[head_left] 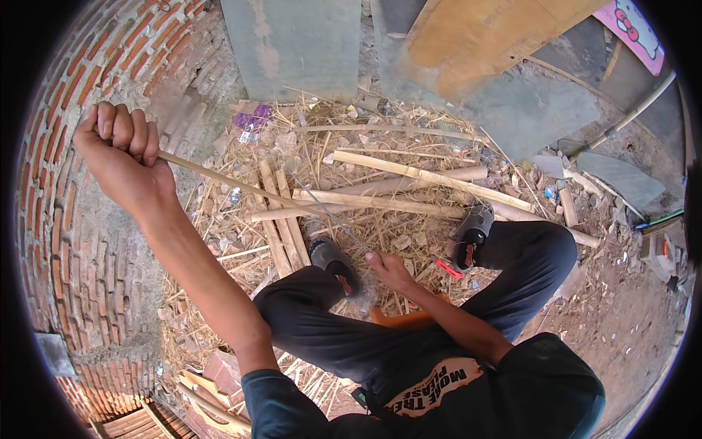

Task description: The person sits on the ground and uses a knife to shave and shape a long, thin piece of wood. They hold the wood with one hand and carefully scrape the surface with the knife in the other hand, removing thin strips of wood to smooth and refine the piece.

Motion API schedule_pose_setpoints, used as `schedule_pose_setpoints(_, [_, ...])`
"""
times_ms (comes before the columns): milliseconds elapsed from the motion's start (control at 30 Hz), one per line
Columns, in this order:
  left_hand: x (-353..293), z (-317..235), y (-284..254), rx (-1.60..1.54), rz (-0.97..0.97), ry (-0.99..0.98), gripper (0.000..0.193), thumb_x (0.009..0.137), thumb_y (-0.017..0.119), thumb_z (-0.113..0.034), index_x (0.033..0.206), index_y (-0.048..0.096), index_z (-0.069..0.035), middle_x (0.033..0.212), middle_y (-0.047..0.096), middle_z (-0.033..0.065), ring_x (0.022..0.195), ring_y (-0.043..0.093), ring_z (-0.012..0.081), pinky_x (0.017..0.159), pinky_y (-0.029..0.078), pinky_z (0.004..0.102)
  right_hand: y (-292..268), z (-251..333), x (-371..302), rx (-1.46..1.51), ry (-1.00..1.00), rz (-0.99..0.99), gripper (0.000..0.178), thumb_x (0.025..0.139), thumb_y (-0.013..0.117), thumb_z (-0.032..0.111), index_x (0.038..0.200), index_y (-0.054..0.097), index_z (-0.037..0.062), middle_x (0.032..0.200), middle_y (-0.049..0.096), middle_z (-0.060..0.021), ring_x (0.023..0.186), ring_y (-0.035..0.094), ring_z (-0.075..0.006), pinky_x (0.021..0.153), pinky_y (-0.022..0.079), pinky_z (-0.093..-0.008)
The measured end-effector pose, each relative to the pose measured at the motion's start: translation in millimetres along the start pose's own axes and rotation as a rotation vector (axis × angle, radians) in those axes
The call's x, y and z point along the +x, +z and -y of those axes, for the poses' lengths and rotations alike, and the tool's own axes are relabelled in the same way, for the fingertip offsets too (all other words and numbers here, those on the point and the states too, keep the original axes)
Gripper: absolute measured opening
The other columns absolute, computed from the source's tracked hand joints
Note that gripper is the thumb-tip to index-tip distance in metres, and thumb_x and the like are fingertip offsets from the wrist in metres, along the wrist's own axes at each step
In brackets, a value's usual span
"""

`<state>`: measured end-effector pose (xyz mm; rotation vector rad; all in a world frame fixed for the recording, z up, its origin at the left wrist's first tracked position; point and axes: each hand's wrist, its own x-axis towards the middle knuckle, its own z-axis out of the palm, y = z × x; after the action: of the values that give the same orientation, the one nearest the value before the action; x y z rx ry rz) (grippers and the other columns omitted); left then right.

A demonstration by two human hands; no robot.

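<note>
My left hand (123, 150) is raised at the far left beside the brick wall, its fingers closed around one end of a thin bamboo strip (234, 179). The strip slopes down to the right, and its other end comes near my left shoe. Low between my knees, my right hand (390, 272) is closed on a long, thin grey blade-like tool (338, 223) that points up and left. Tool and strip appear to cross near the strip's lower end; whether they touch, I cannot tell. The tool's handle is hidden in my fist.
Split bamboo lengths (431, 178) lie beyond my shoes, with short bamboo pieces (281, 223) by the left one. A red object (447, 269) rests near my right shoe. Straw and rubble cover the ground. A brick wall (88, 241) stands left; grey panels (292, 51) lean at the back.
</note>
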<state>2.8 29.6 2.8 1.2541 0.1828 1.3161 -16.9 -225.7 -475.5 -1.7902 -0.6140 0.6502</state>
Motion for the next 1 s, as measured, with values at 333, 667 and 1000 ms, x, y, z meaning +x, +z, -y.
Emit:
schedule_pose_setpoints(333, [-0.9, -4.2, 0.8, -0.018, 0.083, -0.014, 0.032, 0.105, 0.046, -0.022, 0.074, 0.037, -0.016, 0.059, 0.024, -0.0064, 0.051, 0.015, 0.0064, 0.043, 0.014, 0.0266, -22.2, -154.7, -40.9, -0.427, 0.399, 0.144, 0.082, 0.105, 0.041, 0.064, 0.091, 0.07, -0.0107, 0.084, 0.07, -0.0335, 0.088, 0.072, -0.0503, 0.082, 0.055, -0.0541])
schedule_pose_setpoints(667, [9.6, -1.1, -14.7, -0.127, 0.267, -0.093, 0.032, 0.104, 0.048, -0.019, 0.074, 0.037, -0.016, 0.059, 0.024, -0.0065, 0.05, 0.017, 0.0058, 0.041, 0.018, 0.0249, -35.2, -164.8, -34.6, -0.117, 0.529, 0.088, 0.077, 0.102, 0.049, 0.066, 0.072, 0.062, -0.0038, 0.062, 0.062, -0.0151, 0.058, 0.066, -0.027, 0.06, 0.053, -0.0444])
schedule_pose_setpoints(1000, [34.7, -4.8, -53.7, -0.235, 0.398, -0.195, 0.031, 0.105, 0.051, -0.018, 0.077, 0.04, -0.014, 0.058, 0.027, -0.0055, 0.048, 0.022, 0.0071, 0.04, 0.024, 0.0229, -36.1, -60.8, -26.1, 0.11, 0.693, 0.124, 0.07, 0.101, 0.053, 0.065, 0.07, 0.058, 0.0028, 0.057, 0.052, -0.0042, 0.045, 0.052, -0.0163, 0.046, 0.044, -0.0358])
